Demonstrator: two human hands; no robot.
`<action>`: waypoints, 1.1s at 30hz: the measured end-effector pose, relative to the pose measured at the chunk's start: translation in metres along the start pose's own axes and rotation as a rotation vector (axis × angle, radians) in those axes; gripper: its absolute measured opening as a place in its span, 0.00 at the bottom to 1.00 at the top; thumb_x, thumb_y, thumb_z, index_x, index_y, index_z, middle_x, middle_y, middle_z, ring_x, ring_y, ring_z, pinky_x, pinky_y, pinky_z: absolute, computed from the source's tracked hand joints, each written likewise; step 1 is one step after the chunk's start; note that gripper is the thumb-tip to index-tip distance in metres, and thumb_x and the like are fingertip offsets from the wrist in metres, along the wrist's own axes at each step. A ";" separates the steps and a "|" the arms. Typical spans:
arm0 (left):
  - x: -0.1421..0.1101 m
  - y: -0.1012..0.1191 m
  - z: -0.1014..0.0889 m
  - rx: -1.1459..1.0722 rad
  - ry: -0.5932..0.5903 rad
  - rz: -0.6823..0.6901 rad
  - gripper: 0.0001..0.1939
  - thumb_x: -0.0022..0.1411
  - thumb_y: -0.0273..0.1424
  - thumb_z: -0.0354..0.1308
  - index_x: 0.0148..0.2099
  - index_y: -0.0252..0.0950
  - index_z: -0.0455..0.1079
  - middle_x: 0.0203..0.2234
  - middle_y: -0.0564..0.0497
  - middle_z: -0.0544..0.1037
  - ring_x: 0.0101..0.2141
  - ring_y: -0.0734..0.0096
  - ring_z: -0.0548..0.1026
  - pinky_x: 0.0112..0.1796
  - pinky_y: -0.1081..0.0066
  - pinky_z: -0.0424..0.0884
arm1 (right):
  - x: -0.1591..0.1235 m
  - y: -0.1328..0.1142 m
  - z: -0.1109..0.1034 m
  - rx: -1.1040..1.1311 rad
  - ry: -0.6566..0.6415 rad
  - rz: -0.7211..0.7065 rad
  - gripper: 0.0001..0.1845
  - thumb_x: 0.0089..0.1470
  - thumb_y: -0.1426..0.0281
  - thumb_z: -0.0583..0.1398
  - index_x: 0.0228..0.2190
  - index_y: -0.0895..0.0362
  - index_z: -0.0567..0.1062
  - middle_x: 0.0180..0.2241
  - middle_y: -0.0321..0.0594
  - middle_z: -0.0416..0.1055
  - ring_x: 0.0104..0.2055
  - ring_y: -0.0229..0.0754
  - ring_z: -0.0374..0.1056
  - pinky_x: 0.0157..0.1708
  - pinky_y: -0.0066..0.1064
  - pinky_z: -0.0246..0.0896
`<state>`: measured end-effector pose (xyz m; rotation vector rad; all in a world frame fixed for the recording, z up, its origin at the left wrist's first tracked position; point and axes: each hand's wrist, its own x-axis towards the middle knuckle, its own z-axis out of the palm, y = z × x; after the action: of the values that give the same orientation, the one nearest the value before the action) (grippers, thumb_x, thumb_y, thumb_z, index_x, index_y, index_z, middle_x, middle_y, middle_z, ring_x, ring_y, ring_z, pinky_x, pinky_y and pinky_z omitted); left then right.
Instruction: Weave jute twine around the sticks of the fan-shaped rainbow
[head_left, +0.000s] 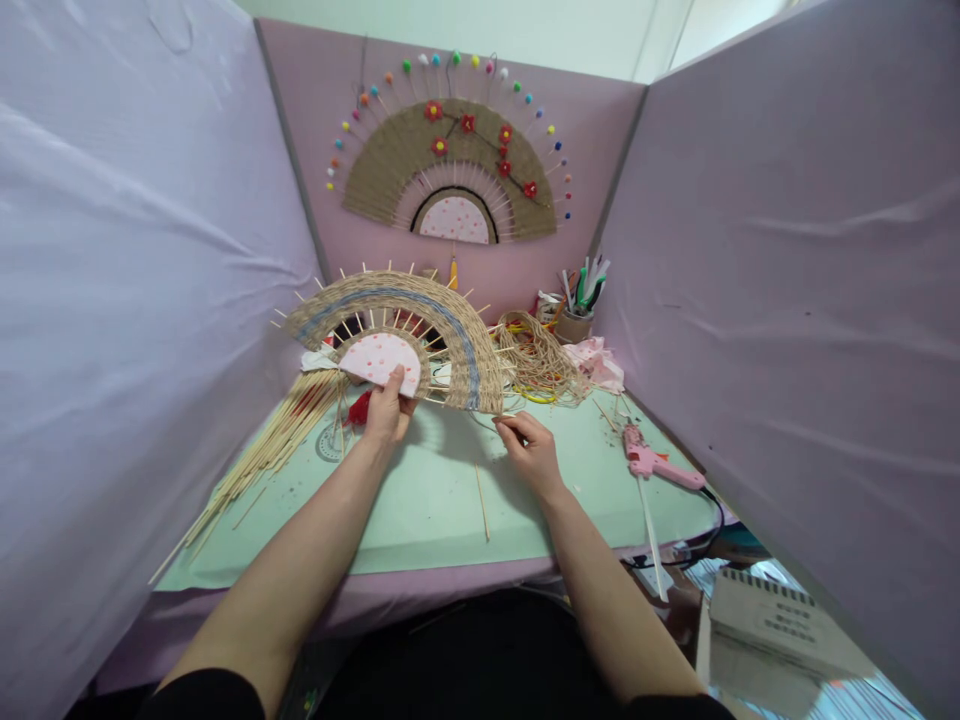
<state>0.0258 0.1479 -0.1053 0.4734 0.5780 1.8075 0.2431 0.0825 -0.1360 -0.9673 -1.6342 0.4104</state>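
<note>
A fan-shaped weaving (pixel 450 335) of tan cord with a blue-grey band is held up over the table. Thin sticks poke out along its curved edge, and a half-round base (pixel 379 358) in pink spotted fabric sits at its centre. My left hand (pixel 388 408) grips that base, thumb on the front and fingers behind. At the fan's lower right corner, my right hand (pixel 529 445) is closed, its thumb and fingertips pinched on what looks like a cord end. The pinched piece is too small to make out fully.
Many thin wooden sticks (pixel 262 460) lie at left near a clear protractor (pixel 328 443). Tangled cord (pixel 536 355) lies at the back, beside a tool cup (pixel 574 325). A pink glue gun (pixel 660 462) rests at right. A finished fan (pixel 390 165) hangs on the back panel.
</note>
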 end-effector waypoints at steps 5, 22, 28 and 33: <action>0.001 0.000 -0.001 0.012 0.032 -0.032 0.08 0.55 0.23 0.60 0.39 0.38 0.72 0.32 0.54 0.79 0.29 0.78 0.76 0.32 0.77 0.74 | 0.001 0.001 0.000 -0.007 0.023 0.042 0.11 0.55 0.66 0.56 0.28 0.57 0.76 0.24 0.37 0.67 0.26 0.36 0.61 0.27 0.28 0.55; 0.012 0.015 -0.006 0.142 0.011 -0.077 0.13 0.55 0.21 0.59 0.43 0.36 0.72 0.30 0.52 0.79 0.25 0.78 0.76 0.35 0.76 0.75 | 0.003 0.004 -0.005 -0.098 0.207 -0.091 0.06 0.55 0.70 0.57 0.32 0.56 0.74 0.30 0.40 0.70 0.34 0.40 0.65 0.35 0.32 0.60; 0.012 0.021 -0.005 0.177 0.033 -0.026 0.12 0.55 0.21 0.59 0.43 0.35 0.72 0.30 0.51 0.79 0.27 0.77 0.76 0.37 0.75 0.74 | 0.002 -0.003 -0.005 -0.094 0.215 -0.070 0.06 0.55 0.68 0.57 0.29 0.56 0.73 0.27 0.38 0.68 0.29 0.37 0.62 0.29 0.30 0.58; 0.013 0.022 -0.007 0.207 0.030 -0.041 0.13 0.55 0.21 0.59 0.44 0.34 0.72 0.30 0.51 0.79 0.26 0.76 0.76 0.37 0.74 0.74 | 0.002 -0.004 -0.005 -0.079 0.203 -0.070 0.06 0.55 0.69 0.58 0.29 0.57 0.73 0.26 0.38 0.68 0.28 0.37 0.61 0.28 0.29 0.57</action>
<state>0.0012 0.1541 -0.0973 0.5709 0.7954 1.7257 0.2462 0.0807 -0.1306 -0.9752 -1.5030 0.1944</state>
